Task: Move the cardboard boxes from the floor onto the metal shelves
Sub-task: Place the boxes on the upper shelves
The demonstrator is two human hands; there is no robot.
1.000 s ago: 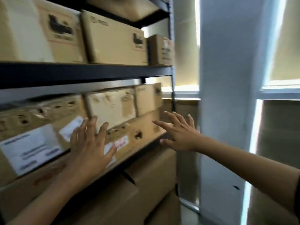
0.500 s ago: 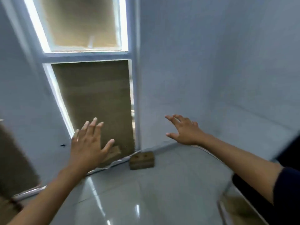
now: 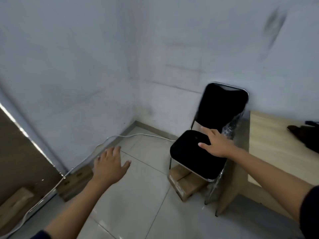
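Note:
A flat cardboard box lies on the tiled floor under a black chair. A smaller brown box sits on the floor by the wall at the left. My left hand hovers over the floor with fingers spread, holding nothing. My right hand is stretched out in front of the chair seat, fingers straight, empty. The metal shelves are out of view.
A white cable runs along the base of the wall. A wooden table stands at the right with a dark object on it. Another cardboard piece lies at the lower left by a glass panel.
The view has swung right, from the shelves past the window to the room's corner with the chair. Both hands stay open and empty and have dropped lower.

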